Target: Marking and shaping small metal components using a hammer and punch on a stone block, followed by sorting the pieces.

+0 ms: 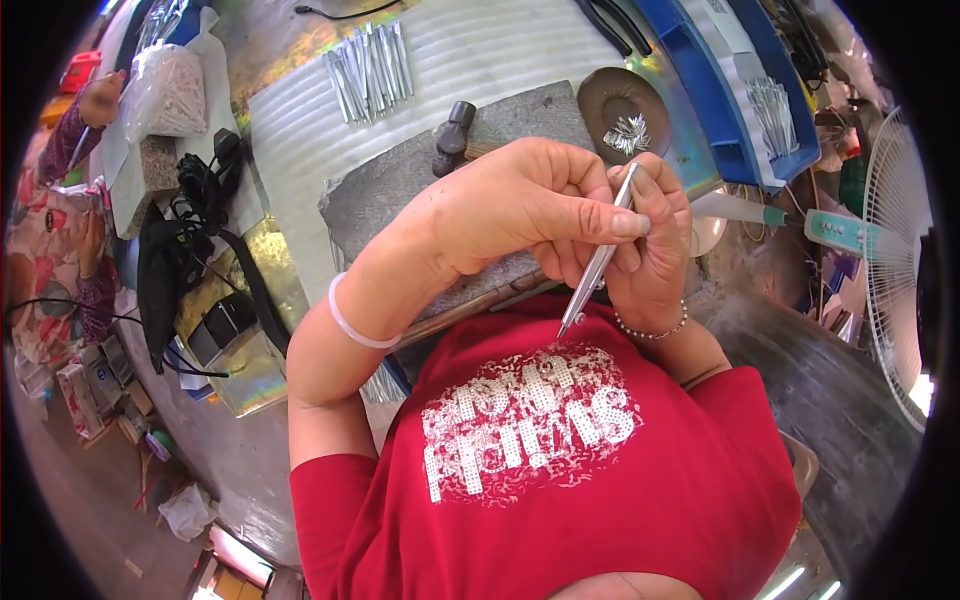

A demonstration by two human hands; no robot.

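Note:
In front of my red shirt, both hands meet on a slender silver metal piece [592, 278] with a pointed lower end and small round knobs near it. My left hand [540, 200], with a pale bangle at the wrist, is closed and presses its thumb against the upper part. My right hand [655, 265], wearing a beaded bracelet, wraps its fingers round the same part from the other side. Beyond my left hand, a hammer [453, 140] lies on a grey stone block [385, 195]. Its handle is partly hidden by the hand.
A brown dish [620, 88] holds small silver bits. Silver strips [370, 75] lie on white foam sheeting. Pliers [620, 28] and a blue bin [735, 160] are far right, a fan [890, 250] nearer. At left are a plastic bag [168, 90], black straps [165, 290] and another person's hand [100, 100].

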